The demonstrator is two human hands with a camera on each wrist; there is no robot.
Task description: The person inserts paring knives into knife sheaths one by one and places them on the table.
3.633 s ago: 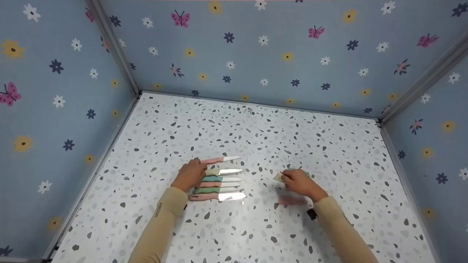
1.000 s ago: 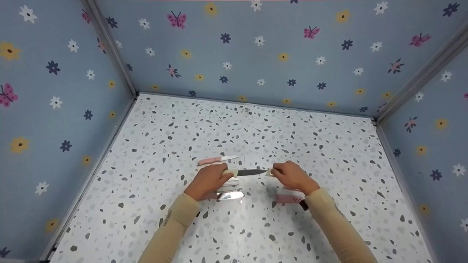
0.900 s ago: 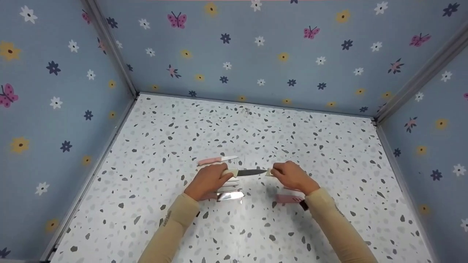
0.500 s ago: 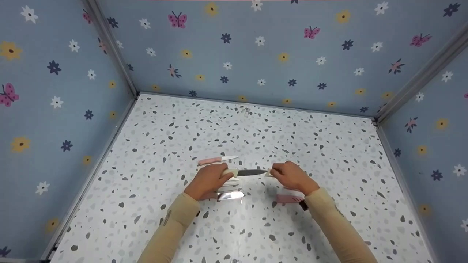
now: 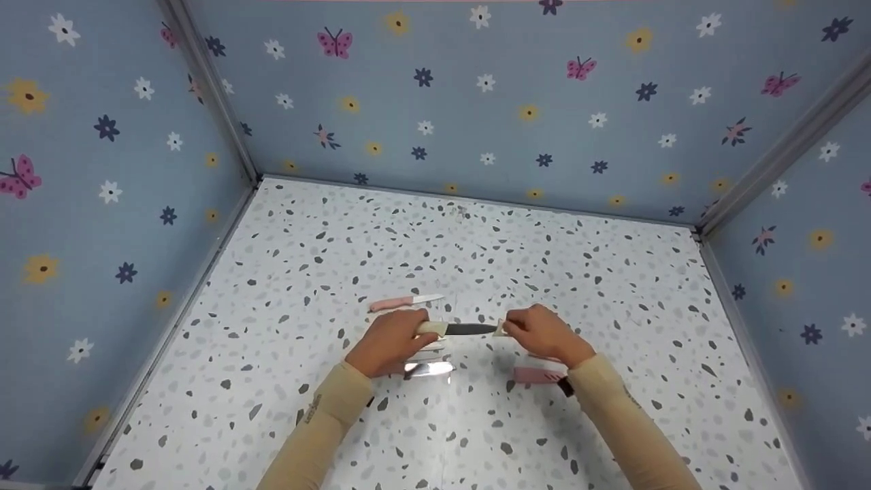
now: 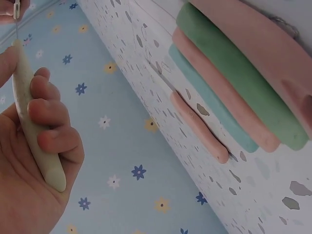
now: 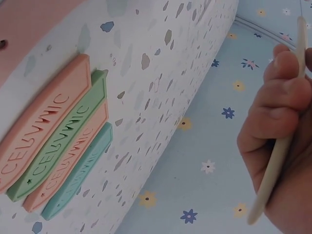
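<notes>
My left hand [image 5: 389,340] grips the cream handle of a knife [image 6: 38,131], fingers curled round it and thumb along its top. The dark-looking blade [image 5: 471,329] points right, above the table. In my right hand [image 5: 544,335] is a slim cream blade cover [image 7: 277,170], its mouth right at the knife's tip. Beneath the left hand lie knives with a teal handle [image 6: 214,100], a pink handle [image 6: 224,90], a green handle [image 6: 239,73] and a broad pink handle [image 6: 263,41]. A small pink knife [image 5: 392,303] lies farther back.
Under the right hand, blade covers marked CERAMIC lie side by side: pink [image 7: 48,119], green [image 7: 63,134], another pink [image 7: 73,158] and teal [image 7: 83,168]. A larger pink cover [image 5: 537,375] lies nearer the body. Blue flowered panels [image 5: 463,102] wall in the speckled table [image 5: 367,231].
Since the oldest frame, my left hand has taken the cream knife from the row and brought it right, tip to the cover in my right hand. Over the last second, both hands barely move.
</notes>
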